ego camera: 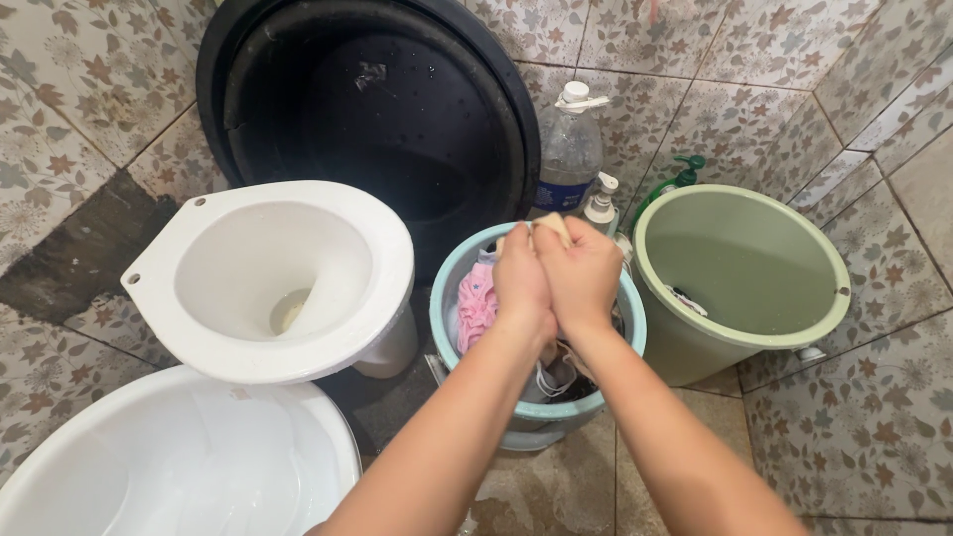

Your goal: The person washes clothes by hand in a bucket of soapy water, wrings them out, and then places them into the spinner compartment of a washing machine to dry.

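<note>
- While both hands meet over the small blue bucket [635, 328], the left hand [520, 278] is closed in a fist against the right hand [584, 270].
- Together they clench a pale cloth [552, 227], which peeks out above the knuckles.
- The blue bucket holds a pink garment [476, 303] and other laundry.
- Just right stands a green bucket [740, 268] of water; a white toilet bowl [273, 278] sits left.
- A clear plastic bottle [570, 149] stands behind, beside a black tub [367, 109].

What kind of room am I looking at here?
Most likely a small home bathroom used for hand laundry: a white toilet bowl, patterned tiled walls, and both hands rubbing something pale over a blue bucket of clothes, beside a green bucket.
</note>
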